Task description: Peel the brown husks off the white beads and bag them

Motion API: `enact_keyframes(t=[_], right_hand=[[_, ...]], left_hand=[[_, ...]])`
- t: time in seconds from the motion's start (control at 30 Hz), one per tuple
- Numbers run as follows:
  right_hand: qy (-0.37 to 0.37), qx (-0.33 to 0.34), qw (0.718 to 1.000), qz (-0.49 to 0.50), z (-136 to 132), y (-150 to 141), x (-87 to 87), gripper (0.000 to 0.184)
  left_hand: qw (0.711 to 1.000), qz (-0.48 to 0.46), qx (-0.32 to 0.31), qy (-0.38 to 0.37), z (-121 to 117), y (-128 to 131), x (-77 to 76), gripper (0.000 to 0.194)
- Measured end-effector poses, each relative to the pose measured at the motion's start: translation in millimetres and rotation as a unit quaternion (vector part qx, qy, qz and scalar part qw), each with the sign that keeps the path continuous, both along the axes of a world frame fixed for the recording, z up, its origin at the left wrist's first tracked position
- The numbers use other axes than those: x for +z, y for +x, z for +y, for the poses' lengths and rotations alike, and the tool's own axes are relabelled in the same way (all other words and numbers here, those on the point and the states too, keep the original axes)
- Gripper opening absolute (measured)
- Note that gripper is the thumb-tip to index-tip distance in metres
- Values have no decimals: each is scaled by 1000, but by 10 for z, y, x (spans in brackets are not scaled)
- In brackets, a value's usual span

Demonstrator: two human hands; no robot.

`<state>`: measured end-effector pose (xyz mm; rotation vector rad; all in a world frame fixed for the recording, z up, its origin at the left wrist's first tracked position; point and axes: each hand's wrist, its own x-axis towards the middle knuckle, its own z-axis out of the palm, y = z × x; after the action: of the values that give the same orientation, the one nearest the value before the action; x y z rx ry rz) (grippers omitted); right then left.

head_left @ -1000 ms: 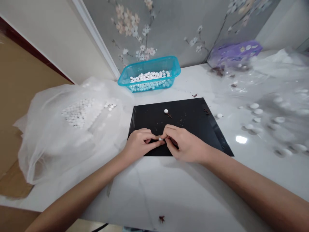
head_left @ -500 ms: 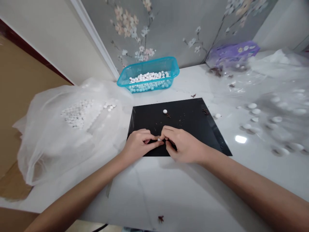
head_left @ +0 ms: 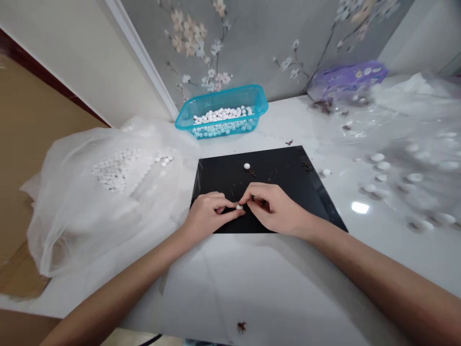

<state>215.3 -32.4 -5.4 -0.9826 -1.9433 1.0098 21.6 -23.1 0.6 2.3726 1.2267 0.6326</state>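
Between the thumb and forefinger of my left hand (head_left: pixel 211 211) a small white ball (head_left: pixel 239 207) is pinched, low over the black board (head_left: pixel 219 175). My right hand (head_left: pixel 275 206) is beside it, thumb and forefinger curled close together against the ball's right side. Whatever those right fingers grip is too small and too hidden to make out. Farther back on the board lies another white ball (head_left: pixel 247 166) with a thin brown twig-like piece (head_left: pixel 252 172) at its side. More brown bits (head_left: pixel 307 166) rest near the board's right edge.
A blue plastic basket (head_left: pixel 183 120) of white balls stands against the wall. At the left is a translucent bag (head_left: pixel 72 211) with many white balls. Clear plastic (head_left: pixel 389 110), a purple package (head_left: pixel 355 77) and scattered white balls (head_left: pixel 383 166) occupy the right. A brown piece (head_left: pixel 241 327) lies near the front edge.
My right hand has shifted slightly up and turned, its thumb now nearer the forefinger, so more of the ball shows. My left hand keeps its pinch in the same place.
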Motion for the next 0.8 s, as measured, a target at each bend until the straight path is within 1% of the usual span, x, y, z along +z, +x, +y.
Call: enact_keyframes(t=[0.1, 0.2, 0.27, 0.43, 0.6, 0.7, 0.8], right_hand=[[15, 23, 1000, -8, -27, 6, 15, 17], [47, 38, 998, -20, -47, 6, 22, 17], [63, 40, 997, -28, -55, 0, 18, 18], [77, 38, 995, -44, -73, -30, 4, 17], [95, 26, 991, -91, -96, -65, -6, 16], [89, 16, 992, -92, -94, -59, -7, 16], [52, 7, 998, -44, -67, -34, -7, 20]], left_hand=[[1000, 0, 2, -8, -2, -4, -5, 25], [1000, -7, 1, -24, -5, 1, 3, 24], [1000, -9, 5, -29, -8, 8, 10, 24], [1000, -11, 5, -25, -11, 14, 11, 25], [1000, -4, -1, -21, -12, 14, 22, 24], [1000, -3, 1, -19, -14, 16, 32, 23], [1000, -7, 7, -18, -11, 19, 31, 24]])
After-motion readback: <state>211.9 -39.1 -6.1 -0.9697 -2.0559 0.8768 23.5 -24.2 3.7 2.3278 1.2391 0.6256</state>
